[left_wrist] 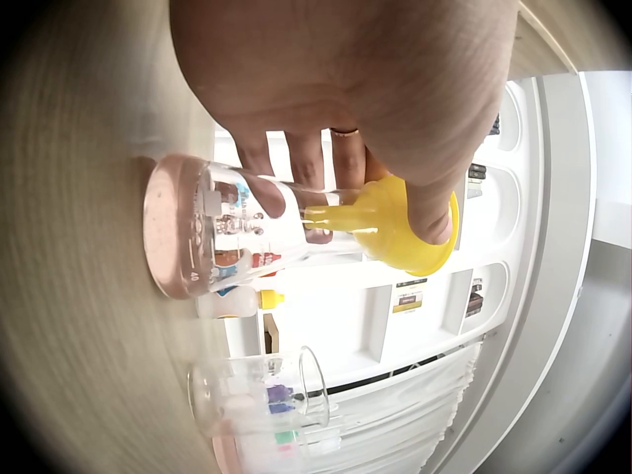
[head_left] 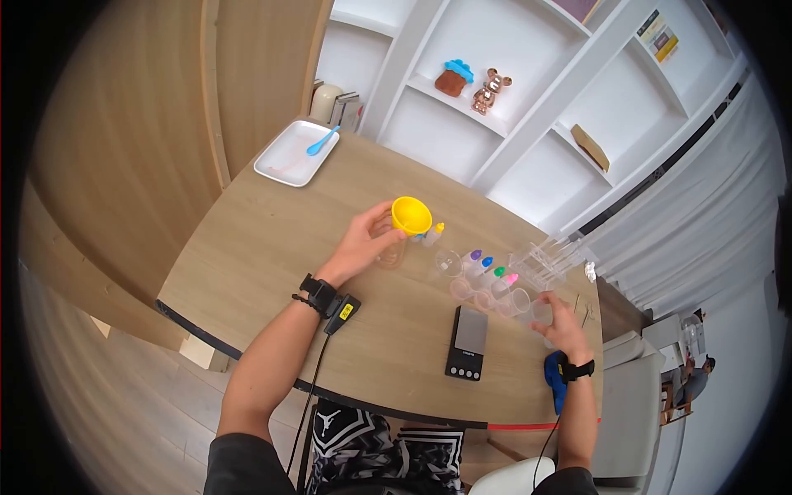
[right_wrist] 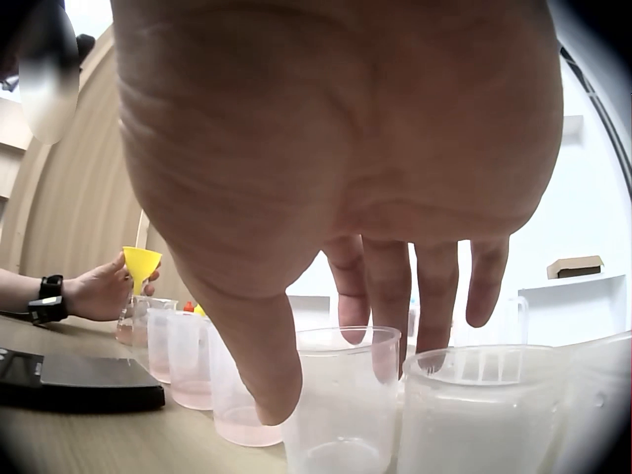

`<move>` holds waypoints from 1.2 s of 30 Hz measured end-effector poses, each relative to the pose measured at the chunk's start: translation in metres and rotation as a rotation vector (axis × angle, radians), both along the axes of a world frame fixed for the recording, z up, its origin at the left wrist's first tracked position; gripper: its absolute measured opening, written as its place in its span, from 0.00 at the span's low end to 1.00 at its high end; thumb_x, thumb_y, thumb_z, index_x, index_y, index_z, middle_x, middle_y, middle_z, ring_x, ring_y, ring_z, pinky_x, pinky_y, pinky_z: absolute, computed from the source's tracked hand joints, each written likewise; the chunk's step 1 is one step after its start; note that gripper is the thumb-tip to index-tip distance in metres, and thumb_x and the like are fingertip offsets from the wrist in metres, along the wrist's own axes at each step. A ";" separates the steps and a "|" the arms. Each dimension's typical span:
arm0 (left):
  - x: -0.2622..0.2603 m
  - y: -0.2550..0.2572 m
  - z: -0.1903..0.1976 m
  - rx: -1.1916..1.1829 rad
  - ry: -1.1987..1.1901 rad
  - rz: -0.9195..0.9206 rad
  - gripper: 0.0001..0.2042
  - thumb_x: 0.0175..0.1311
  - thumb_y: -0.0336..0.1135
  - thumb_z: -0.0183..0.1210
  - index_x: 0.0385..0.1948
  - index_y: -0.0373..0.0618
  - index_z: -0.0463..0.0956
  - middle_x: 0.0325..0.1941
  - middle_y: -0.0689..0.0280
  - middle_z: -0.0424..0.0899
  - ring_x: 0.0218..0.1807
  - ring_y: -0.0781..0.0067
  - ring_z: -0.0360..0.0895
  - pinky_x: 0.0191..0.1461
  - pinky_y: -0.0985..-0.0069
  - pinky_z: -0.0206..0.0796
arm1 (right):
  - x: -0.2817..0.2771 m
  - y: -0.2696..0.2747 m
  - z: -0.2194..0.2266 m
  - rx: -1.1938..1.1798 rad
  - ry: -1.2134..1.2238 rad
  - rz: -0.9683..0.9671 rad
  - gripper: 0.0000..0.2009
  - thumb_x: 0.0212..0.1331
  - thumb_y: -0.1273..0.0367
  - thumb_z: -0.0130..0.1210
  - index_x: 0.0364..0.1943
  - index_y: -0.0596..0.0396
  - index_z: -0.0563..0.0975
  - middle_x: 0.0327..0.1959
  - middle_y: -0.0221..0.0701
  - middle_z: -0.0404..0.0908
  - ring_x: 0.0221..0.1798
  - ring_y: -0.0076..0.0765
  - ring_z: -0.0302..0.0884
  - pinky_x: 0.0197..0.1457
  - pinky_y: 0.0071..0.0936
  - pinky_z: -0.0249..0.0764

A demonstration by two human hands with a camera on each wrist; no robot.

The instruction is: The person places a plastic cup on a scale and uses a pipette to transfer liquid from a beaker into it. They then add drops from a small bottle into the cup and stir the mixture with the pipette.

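Note:
My left hand [head_left: 363, 243] holds a yellow funnel [head_left: 412, 215], thumb against its cone and fingers behind. The funnel's spout points down into the neck of a clear conical flask [left_wrist: 178, 227], which stands on the table with pink liquid inside. The other fingers lie along the flask's neck. My right hand [head_left: 565, 326] is at the right end of a row of clear plastic cups. Its thumb and fingers go round one cup [right_wrist: 346, 415], which has only a trace of liquid at its bottom. Several other cups [right_wrist: 193, 365] in the row hold pink liquid.
A black kitchen scale [head_left: 468, 342] lies between my arms. Dropper bottles with coloured caps [head_left: 487, 261], a glass beaker [head_left: 449, 263] and a clear rack [head_left: 544, 262] stand beyond the cups. A white tray [head_left: 276, 173] with a blue spoon [head_left: 322, 142] sits at the far left.

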State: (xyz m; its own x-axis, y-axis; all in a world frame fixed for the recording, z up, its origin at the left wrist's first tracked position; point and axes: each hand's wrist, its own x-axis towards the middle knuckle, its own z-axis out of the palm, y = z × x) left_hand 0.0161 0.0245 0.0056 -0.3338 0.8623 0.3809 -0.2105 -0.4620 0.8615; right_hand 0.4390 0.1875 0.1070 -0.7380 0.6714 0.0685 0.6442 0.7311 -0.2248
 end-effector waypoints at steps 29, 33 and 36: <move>0.001 -0.002 0.001 -0.024 -0.015 -0.001 0.31 0.70 0.24 0.65 0.73 0.31 0.63 0.72 0.54 0.76 0.74 0.64 0.72 0.79 0.66 0.63 | -0.023 0.003 -0.003 -0.079 0.191 0.135 0.26 0.46 0.71 0.76 0.51 0.57 0.79 0.56 0.40 0.84 0.61 0.47 0.80 0.68 0.39 0.72; 0.001 -0.003 0.003 -0.025 -0.001 -0.003 0.31 0.70 0.24 0.64 0.73 0.31 0.63 0.72 0.55 0.76 0.74 0.65 0.73 0.79 0.67 0.63 | -0.022 -0.006 0.019 -0.134 0.278 0.077 0.26 0.46 0.74 0.74 0.52 0.55 0.76 0.59 0.39 0.83 0.66 0.43 0.78 0.71 0.38 0.69; 0.001 -0.002 0.001 -0.021 -0.003 0.001 0.31 0.70 0.24 0.64 0.73 0.31 0.63 0.71 0.55 0.77 0.73 0.65 0.73 0.79 0.67 0.63 | -0.032 -0.005 0.031 -0.267 0.443 0.102 0.28 0.47 0.76 0.72 0.54 0.56 0.73 0.60 0.38 0.82 0.68 0.39 0.76 0.74 0.38 0.66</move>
State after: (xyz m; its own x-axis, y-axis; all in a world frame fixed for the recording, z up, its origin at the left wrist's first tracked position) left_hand 0.0168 0.0227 0.0070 -0.3355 0.8699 0.3616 -0.2126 -0.4439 0.8705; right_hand 0.4071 0.1828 0.1383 -0.7397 0.6343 0.2249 0.3739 0.6652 -0.6463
